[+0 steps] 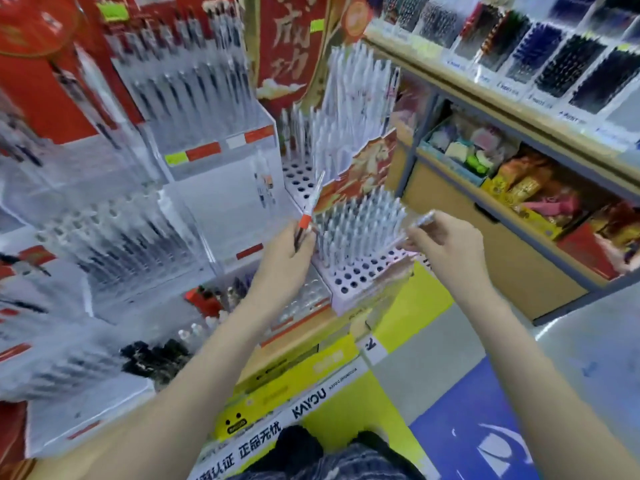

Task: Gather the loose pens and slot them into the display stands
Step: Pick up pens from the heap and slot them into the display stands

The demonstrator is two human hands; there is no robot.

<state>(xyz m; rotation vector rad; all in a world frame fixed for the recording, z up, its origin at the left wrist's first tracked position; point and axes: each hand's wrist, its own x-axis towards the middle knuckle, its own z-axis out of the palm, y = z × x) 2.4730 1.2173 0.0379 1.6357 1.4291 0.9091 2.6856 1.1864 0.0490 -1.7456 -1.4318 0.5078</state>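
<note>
Step in hand: slotting. Left hand [287, 244] grips red-banded pen [311, 202], tip up, beside lower stand [360, 271]. Right hand [440, 237] pinches clear pen [420, 220] over stand's filled rows. Next, by judgement: line up each pen with an empty hole.

— The stands at left?
— Clear glossy plastic bins [221, 133]; the perforated pen stand [367, 271] at centre looks matt white plastic.
— And the shelf [502, 109] upper right?
— Pale wood-look board on grey metal-looking posts; the floor [433, 344] is smooth, slightly glossy.
</note>
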